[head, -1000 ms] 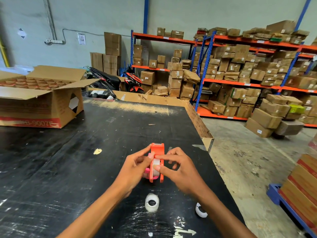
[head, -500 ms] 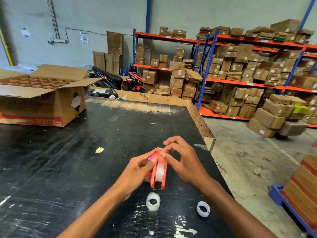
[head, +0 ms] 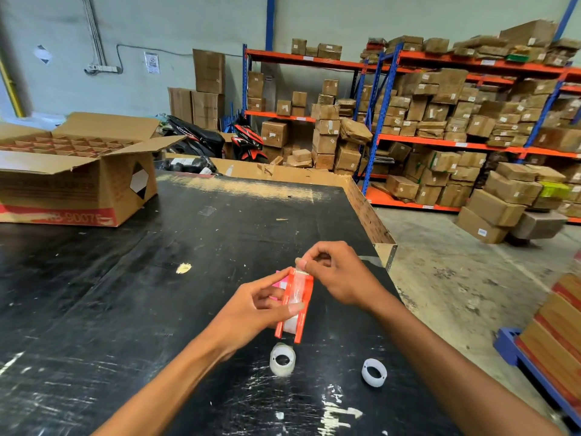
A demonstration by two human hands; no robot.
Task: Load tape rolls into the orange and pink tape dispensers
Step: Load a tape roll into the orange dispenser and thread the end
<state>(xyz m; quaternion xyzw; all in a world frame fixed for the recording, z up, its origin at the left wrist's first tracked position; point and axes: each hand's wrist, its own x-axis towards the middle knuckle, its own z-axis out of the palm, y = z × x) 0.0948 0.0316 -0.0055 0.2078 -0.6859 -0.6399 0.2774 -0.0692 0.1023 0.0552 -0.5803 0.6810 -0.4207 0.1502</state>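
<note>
Gripped orange dispenser [head: 295, 305] in left hand [head: 251, 313], fingers wrapped round it; pinched tape end [head: 300, 268] at its top with right hand [head: 341, 273].

Open cardboard box [head: 78, 184] on black table [head: 125, 278] — stacked shelves [head: 440, 99] behind

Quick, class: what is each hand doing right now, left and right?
Left hand: closed around the orange tape dispenser, holding it up off the table.
Right hand: fingertips pinched on the tape end at the dispenser's top.
</note>
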